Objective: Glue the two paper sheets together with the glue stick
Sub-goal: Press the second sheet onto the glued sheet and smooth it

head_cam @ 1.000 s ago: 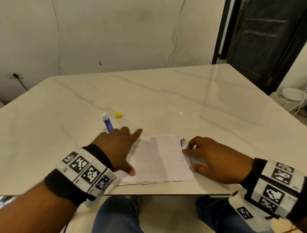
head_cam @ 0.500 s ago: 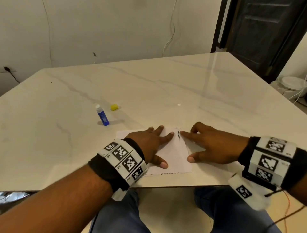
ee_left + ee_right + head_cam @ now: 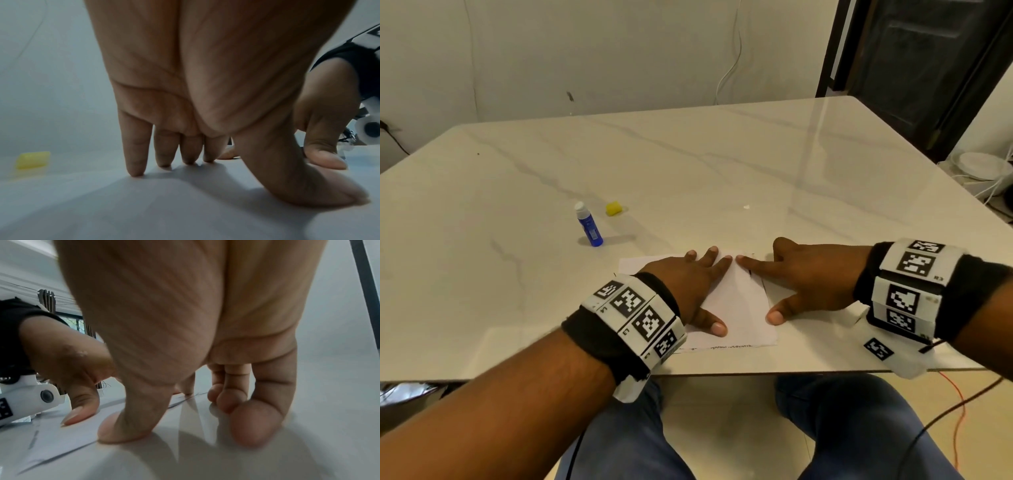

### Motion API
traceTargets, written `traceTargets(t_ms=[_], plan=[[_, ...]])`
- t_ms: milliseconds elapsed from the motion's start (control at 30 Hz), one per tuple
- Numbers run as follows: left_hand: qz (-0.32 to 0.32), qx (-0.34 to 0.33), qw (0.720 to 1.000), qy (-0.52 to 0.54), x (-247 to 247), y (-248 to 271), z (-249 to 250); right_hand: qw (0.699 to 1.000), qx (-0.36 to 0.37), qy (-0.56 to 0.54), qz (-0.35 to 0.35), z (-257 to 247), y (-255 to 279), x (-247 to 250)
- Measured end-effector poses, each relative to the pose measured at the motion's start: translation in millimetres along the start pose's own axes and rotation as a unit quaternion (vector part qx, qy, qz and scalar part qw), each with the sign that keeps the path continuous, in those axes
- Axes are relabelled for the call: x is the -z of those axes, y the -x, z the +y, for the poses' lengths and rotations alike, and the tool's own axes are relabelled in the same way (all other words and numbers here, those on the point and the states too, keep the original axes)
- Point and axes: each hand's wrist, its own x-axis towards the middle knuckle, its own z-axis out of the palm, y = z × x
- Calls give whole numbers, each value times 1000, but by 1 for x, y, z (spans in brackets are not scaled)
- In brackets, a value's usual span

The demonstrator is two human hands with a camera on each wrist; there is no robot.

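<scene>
Two white paper sheets lie stacked near the table's front edge, the lower one showing a printed line at the bottom. My left hand lies flat on the top sheet with straight fingers pressing down. My right hand presses the right edge of the sheets with its straight index finger and thumb; its other fingers are curled under. The two index fingertips almost meet. A blue glue stick stands upright at the left, uncapped, with its yellow cap lying behind it.
The white marble table stretches far beyond the sheets. Its front edge runs just below the paper, with my knees under it. A dark door and a white appliance with cables are at the right.
My left hand slid right from the sheet's left side onto its middle, fingertips reaching the right index finger. The right hand stayed at the right edge.
</scene>
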Motion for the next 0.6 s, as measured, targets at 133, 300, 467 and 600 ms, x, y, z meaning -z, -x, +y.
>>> traceTargets(t_ms=[133,300,467,600], plan=[[-3,3,1000,-3,0,0,0,1000,-14,20,-17,-1,-6,6],[-3,6,1000,-4,-1,0,1,999,-27,28,-9,-3,-7,5],[-4,-3,1000,-1,-1,1,0,999,-26,-2,19,0,2,-7],[1,-4,1000,19,-4,6,-2,999,-20,-12,37,1,5,-12]])
